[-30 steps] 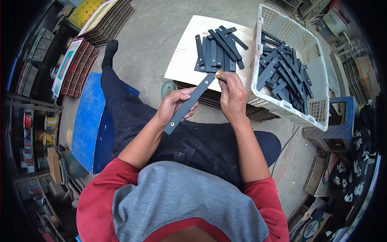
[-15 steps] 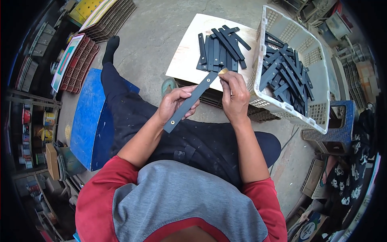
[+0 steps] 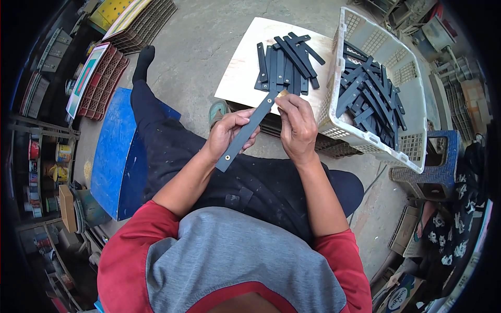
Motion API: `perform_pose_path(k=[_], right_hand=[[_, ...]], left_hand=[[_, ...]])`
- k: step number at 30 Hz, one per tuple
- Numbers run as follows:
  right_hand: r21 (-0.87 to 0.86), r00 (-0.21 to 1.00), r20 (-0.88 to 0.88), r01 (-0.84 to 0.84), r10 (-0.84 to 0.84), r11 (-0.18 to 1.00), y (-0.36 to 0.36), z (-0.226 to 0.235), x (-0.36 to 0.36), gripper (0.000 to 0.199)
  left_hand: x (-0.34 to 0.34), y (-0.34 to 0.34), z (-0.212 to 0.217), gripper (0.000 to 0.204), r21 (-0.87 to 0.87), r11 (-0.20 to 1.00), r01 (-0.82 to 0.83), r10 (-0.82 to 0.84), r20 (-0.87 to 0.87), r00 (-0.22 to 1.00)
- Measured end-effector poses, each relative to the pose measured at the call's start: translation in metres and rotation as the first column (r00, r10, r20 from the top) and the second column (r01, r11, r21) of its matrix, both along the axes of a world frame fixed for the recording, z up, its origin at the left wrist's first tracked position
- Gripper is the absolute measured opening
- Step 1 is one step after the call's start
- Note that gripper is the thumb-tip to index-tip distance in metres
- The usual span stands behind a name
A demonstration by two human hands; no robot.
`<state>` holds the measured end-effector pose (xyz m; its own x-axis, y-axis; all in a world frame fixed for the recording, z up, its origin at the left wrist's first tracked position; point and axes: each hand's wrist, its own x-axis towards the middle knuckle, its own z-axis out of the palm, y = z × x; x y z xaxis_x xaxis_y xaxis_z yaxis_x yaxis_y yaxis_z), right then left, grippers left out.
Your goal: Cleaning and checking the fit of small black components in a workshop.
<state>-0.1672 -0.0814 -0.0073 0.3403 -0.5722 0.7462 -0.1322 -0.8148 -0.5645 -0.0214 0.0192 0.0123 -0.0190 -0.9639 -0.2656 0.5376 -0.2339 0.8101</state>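
Note:
My left hand [image 3: 229, 133] is closed around a flat dark grey strip [image 3: 247, 129] with a brass-coloured eyelet near each end. The strip slants over my lap, its upper end pointing away from me. Between the thumb and fingers of my right hand [image 3: 298, 125] is a small yellowish-tan piece [image 3: 282, 94], held at the strip's far right edge; its kind is too small to tell. Just beyond, a pile of similar dark strips [image 3: 287, 60] lies on a pale wooden board [image 3: 237, 68].
At the right stands a white plastic crate [image 3: 373, 138] heaped with more dark strips [image 3: 370, 94]. A blue stool [image 3: 433, 177] is behind it. To the left are a blue panel [image 3: 112, 151], a red crate [image 3: 107, 78] and shelves with spools [image 3: 62, 154].
My right hand has come slightly left and nearer, with the tan piece still pinched. The strip has turned a little more upright in my left hand.

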Motion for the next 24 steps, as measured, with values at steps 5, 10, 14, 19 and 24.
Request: perform_pose_path(k=[5,10,14,19,24], right_hand=[[-0.033,0.995,-0.097,-0.023,0.020,0.999,0.000,-0.004,0.002,0.027],[-0.066,0.994,-0.102,-0.042,0.035,0.997,-0.001,-0.005,0.002,0.028],[-0.043,0.995,-0.100,-0.030,0.026,0.999,-0.002,-0.004,0.001,0.026],[-0.062,0.993,-0.101,-0.060,0.054,0.996,0.001,-0.002,0.001,0.024],[-0.020,0.994,-0.112,0.007,-0.009,1.000,-0.006,-0.003,0.001,0.023]], left_hand=[[0.002,0.002,-0.003,0.049,-0.007,1.000,0.003,-0.003,-0.046,0.999],[0.003,0.001,-0.003,0.048,0.000,1.000,-0.006,0.006,-0.053,0.999],[0.002,0.001,-0.004,0.046,-0.005,1.000,0.000,0.000,-0.088,0.996],[0.002,0.001,-0.002,0.048,0.010,1.000,-0.012,0.013,-0.074,0.997],[0.002,0.001,-0.006,0.049,-0.020,1.000,0.014,-0.015,-0.091,0.996]])
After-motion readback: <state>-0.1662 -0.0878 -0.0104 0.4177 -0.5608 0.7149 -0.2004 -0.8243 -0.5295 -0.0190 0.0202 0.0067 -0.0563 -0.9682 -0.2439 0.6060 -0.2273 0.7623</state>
